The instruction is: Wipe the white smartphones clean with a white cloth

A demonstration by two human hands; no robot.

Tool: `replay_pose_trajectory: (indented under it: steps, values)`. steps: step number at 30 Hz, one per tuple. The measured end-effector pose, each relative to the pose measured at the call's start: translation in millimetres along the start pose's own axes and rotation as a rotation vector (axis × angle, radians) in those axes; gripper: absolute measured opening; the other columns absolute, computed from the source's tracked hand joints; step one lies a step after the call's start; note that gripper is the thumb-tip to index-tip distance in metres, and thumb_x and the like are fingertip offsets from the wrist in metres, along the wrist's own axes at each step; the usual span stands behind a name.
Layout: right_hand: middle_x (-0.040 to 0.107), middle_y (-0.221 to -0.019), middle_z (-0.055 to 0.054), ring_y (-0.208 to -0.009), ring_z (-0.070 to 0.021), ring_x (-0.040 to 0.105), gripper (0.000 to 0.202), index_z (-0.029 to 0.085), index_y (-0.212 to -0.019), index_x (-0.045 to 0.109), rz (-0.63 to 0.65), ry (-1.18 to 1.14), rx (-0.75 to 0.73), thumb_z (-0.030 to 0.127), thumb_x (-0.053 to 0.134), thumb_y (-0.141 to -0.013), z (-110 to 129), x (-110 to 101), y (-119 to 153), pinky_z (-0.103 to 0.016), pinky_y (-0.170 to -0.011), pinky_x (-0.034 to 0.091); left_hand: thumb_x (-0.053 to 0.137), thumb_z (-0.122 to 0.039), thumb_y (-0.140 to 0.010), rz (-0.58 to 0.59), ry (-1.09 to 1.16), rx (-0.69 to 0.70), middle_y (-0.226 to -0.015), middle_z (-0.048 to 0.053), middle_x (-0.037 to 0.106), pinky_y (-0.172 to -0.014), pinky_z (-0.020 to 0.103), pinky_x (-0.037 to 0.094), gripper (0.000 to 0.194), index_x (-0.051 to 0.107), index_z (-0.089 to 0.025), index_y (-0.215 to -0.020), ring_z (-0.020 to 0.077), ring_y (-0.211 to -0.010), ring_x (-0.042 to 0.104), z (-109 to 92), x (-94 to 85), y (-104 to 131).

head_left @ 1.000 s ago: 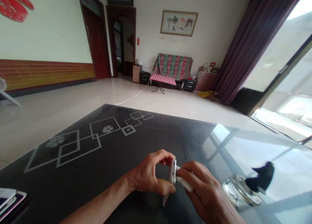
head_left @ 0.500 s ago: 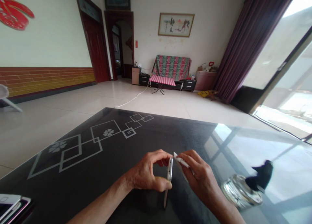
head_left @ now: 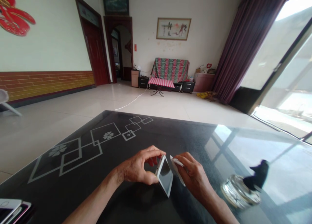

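A white smartphone [head_left: 166, 178] stands tilted on edge above the black table, its dark screen turned to the right. My left hand [head_left: 141, 167] grips it by one end, thumb on the near side and fingers on the far side. In my right hand [head_left: 192, 170] is a folded white tissue [head_left: 177, 170], pinched between thumb and fingers. The tissue is just right of the phone, with a small gap between them. Whether the phone's lower corner touches the table I cannot tell.
The glossy black table [head_left: 117, 159] has a grey square pattern at left. Several stacked phones [head_left: 14, 209] lie at its near left corner. At right stands a clear glass jar [head_left: 240, 191] with a black object on it. A striped small table [head_left: 161, 82] stands far off.
My left hand has turned the phone, so its screen now shows instead of its thin edge. Both hands have shifted slightly left. The tissue stays in my right hand.
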State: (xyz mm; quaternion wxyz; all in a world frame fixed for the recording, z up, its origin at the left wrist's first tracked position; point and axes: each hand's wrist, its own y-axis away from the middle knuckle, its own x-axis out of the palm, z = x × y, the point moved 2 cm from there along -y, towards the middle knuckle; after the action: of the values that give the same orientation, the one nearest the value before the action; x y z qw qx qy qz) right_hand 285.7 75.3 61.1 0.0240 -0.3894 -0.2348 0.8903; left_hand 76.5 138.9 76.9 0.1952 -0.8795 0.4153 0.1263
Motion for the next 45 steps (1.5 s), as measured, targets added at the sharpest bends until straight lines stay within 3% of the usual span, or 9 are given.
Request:
replay_pose_trajectory:
  steps: [6, 15, 20, 26, 39, 45]
  values:
    - [0.058, -0.092, -0.004, -0.081, -0.0147, 0.058, 0.021, 0.022, -0.097, 0.063, 0.021, -0.008, -0.001, 0.03, 0.043, -0.096, -4, 6, 3, -0.025, -0.071, 0.044, 0.065, -0.006, -0.062, 0.062, 0.274, -0.221, -0.096, 0.001, 0.06, -0.07, 0.025, 0.046, 0.073, 0.051, -0.023, -0.131, 0.0149, -0.082, 0.056, 22, -15.2, 9]
    - [0.061, -0.088, -0.005, -0.077, -0.0154, 0.06, 0.026, 0.021, -0.093, 0.065, 0.063, 0.128, 0.006, 0.031, 0.041, -0.096, -9, 12, 0, -0.026, -0.069, 0.046, 0.065, -0.004, -0.058, 0.067, 0.411, -0.329, -0.103, 0.003, 0.061, -0.075, 0.027, 0.046, 0.077, 0.052, -0.023, -0.131, 0.0163, -0.089, 0.058, 54, -18.7, 14]
    - [0.063, -0.076, -0.003, -0.071, -0.016, 0.061, 0.031, 0.021, -0.088, 0.066, 0.186, 0.129, 0.019, 0.031, 0.039, -0.097, -1, 12, -2, -0.025, -0.064, 0.046, 0.064, -0.003, -0.055, 0.064, 0.488, -0.347, -0.096, 0.0, 0.06, -0.07, 0.023, 0.045, 0.077, 0.054, -0.023, -0.128, 0.0128, -0.082, 0.057, 60, -15.4, 14]
    - [0.07, -0.096, -0.004, -0.085, -0.0172, 0.066, 0.032, 0.023, -0.112, 0.064, 0.228, 0.012, 0.064, 0.039, 0.04, -0.097, 4, 0, 2, -0.025, -0.074, 0.049, 0.064, -0.002, -0.054, 0.078, 0.5, -0.352, -0.092, 0.0, 0.059, -0.067, 0.022, 0.044, 0.076, 0.055, -0.023, -0.127, 0.0119, -0.079, 0.055, 67, -14.1, 14]
    - [0.07, -0.083, -0.003, -0.076, -0.0163, 0.065, 0.031, 0.021, -0.1, 0.068, 0.304, -0.04, 0.052, 0.028, 0.039, -0.095, 1, 6, 2, -0.024, -0.068, 0.047, 0.066, -0.004, -0.054, 0.084, 0.452, -0.367, -0.09, -0.001, 0.059, -0.066, 0.022, 0.044, 0.076, 0.055, -0.023, -0.127, 0.0108, -0.075, 0.054, 70, -11.3, 13]
    - [0.073, -0.089, -0.004, -0.079, -0.019, 0.067, 0.032, 0.021, -0.103, 0.068, 0.217, -0.023, 0.111, 0.033, 0.04, -0.094, -15, 2, 3, -0.026, -0.069, 0.049, 0.063, -0.005, -0.057, 0.063, 0.414, -0.383, -0.09, 0.0, 0.064, -0.071, 0.024, 0.045, 0.07, 0.058, -0.021, -0.125, 0.0129, -0.078, 0.057, 71, -12.8, 15]
